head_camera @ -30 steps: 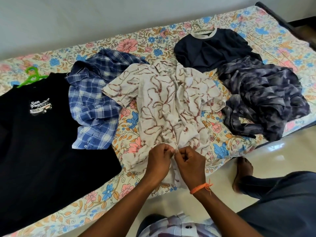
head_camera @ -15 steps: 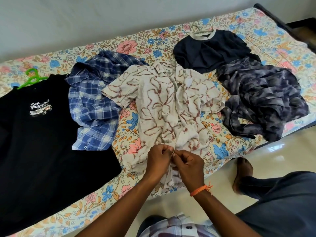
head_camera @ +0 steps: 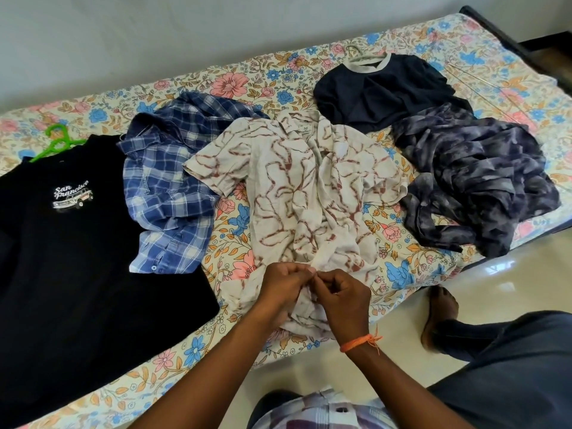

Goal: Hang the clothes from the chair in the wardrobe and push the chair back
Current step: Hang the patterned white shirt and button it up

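Note:
A cream shirt with a brown vine print (head_camera: 297, 193) lies face up in the middle of the floral bed sheet (head_camera: 235, 85). My left hand (head_camera: 283, 287) and my right hand (head_camera: 339, 297) meet at its lower front edge, both pinching the placket fabric near the hem. To the left lie a blue plaid shirt (head_camera: 173, 187) and a black printed T-shirt (head_camera: 71, 258) on a green hanger (head_camera: 57, 144). To the right are a navy T-shirt (head_camera: 383, 88) on a pale hanger (head_camera: 356, 52) and a crumpled grey-purple garment (head_camera: 476, 178). No chair or wardrobe is in view.
The bed runs along a pale wall; its dark frame shows at the top right (head_camera: 507, 38). Glossy cream floor (head_camera: 483, 283) lies in front of the bed, with my bare foot (head_camera: 439, 317) and trouser leg on it.
Both hands stay at the cream shirt's lower front, fingers shifting slightly on the fabric. The clothes on the bed have not moved.

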{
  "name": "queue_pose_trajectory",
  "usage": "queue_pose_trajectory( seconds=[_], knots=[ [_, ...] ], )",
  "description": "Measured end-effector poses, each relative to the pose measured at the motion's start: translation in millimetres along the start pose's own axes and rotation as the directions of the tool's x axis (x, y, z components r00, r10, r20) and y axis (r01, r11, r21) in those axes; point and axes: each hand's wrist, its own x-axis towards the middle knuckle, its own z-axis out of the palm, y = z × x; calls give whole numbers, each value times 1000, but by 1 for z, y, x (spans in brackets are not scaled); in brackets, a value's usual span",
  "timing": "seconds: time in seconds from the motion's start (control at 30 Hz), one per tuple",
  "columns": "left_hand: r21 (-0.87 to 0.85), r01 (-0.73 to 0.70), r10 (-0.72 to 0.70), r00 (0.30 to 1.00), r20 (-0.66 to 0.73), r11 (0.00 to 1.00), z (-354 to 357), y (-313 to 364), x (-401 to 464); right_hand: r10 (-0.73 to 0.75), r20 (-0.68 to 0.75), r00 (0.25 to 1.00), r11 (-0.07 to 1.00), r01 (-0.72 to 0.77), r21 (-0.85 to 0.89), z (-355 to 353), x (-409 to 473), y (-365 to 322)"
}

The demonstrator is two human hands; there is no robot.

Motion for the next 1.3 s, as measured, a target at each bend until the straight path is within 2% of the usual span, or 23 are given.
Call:
queue_pose_trajectory(
  seconds=[0.1,0.17,0.23,0.33,0.4,0.5,0.6,0.67,0.73,0.83,0.93,1.03,1.1,1.2,1.3],
  knots=[
    [-192,265,-235,958,165,945,-8,7,6,75,23,997,989,-78,125,-2,2,-2],
    [-206,423,-355,886,297,883,-15,9,10,117,73,990,970,-130,207,-4,1,-4],
    [-204,496,-411,843,347,844,-19,8,15,153,108,982,947,-177,268,-4,0,-4],
    [-259,511,-416,842,344,819,-15,4,16,269,137,953,882,-301,362,-3,1,-5],
    [-283,471,-389,871,299,836,-12,-1,17,354,168,920,818,-392,422,-3,4,-5],
    [-258,318,-281,944,171,912,-6,-8,16,441,261,859,683,-510,522,-4,6,-2],
    [-59,41,-37,997,68,997,-2,-16,12,520,334,786,503,-598,624,-3,5,2],
    [116,-111,108,993,37,987,-1,-19,9,537,325,778,486,-601,635,-3,5,5],
    [301,-230,231,972,33,925,-2,-16,7,532,327,781,507,-603,616,-3,5,9],
    [641,-337,374,924,83,690,-4,-7,3,499,358,789,536,-605,589,-3,0,13],
    [784,-293,407,912,57,547,3,4,-5,493,314,811,601,-579,552,-2,0,10],
    [847,-256,415,909,46,466,12,8,-12,488,245,837,653,-537,534,-2,4,8],
    [821,-264,410,911,40,506,15,8,-14,480,228,847,668,-522,531,-5,5,6],
    [662,-221,287,958,10,716,9,-1,-4,465,245,851,672,-519,528,-9,5,2],
    [460,-132,153,988,-8,878,-1,-11,4,453,233,860,716,-507,480,-7,5,-2]
  ],
)
